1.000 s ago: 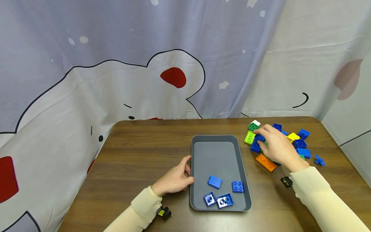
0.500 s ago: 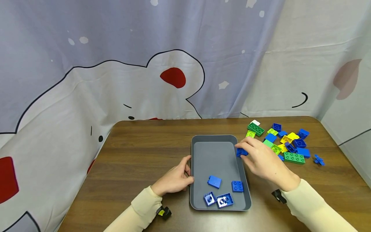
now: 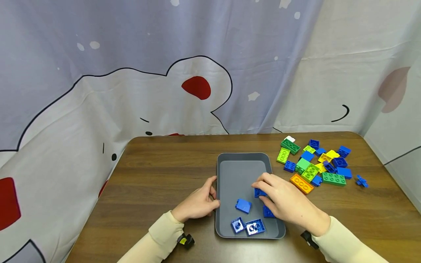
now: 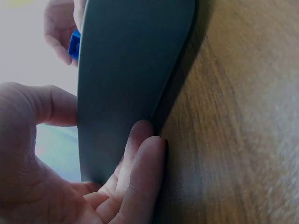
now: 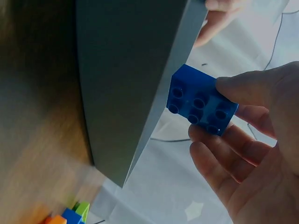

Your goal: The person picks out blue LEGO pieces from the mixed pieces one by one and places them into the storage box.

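Observation:
Above the grey tray (image 3: 241, 179), my right hand (image 3: 289, 201) pinches a dark blue toy brick (image 3: 260, 193) between thumb and fingers. The right wrist view shows round studs on that blue brick (image 5: 201, 100), several in two rows, facing the camera. My left hand (image 3: 198, 202) holds the tray's left side. In the left wrist view, its thumb (image 4: 56, 105) lies at the rim and its fingers (image 4: 145, 172) rest along the outer wall. Blue bricks lie in the tray's near half: one (image 3: 243, 206) near the middle, one (image 3: 268, 212) partly behind the right hand, two (image 3: 254, 227) near the front edge.
Right of the tray, a loose group of bricks covers the wooden table (image 3: 164, 164): an orange brick (image 3: 301, 183), a lime brick (image 3: 283, 155), a green brick (image 3: 333, 179), several blue and yellow ones. A blue cross-shaped piece (image 3: 362, 181) lies at the far right. A curtain hangs behind.
My right hand has moved left and nearer from the brick group, carrying a blue brick over the tray's right rim. The left hand stays at the tray's side.

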Demonstrator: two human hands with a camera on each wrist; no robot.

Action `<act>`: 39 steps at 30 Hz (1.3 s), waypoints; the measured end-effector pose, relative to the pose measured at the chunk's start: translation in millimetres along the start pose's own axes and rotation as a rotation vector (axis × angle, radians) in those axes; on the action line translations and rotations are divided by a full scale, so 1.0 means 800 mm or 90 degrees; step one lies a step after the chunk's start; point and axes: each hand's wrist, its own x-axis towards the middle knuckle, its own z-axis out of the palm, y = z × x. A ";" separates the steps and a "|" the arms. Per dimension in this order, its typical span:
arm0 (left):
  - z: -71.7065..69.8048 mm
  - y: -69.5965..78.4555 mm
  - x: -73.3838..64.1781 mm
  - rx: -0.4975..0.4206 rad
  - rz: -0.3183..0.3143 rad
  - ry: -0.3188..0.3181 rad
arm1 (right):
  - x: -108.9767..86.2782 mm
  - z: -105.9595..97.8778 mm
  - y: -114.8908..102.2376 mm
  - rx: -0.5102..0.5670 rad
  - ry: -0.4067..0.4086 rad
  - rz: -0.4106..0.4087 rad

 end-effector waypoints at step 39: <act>0.000 0.001 -0.001 -0.005 0.001 0.002 | -0.075 -0.040 0.083 -0.073 0.019 0.151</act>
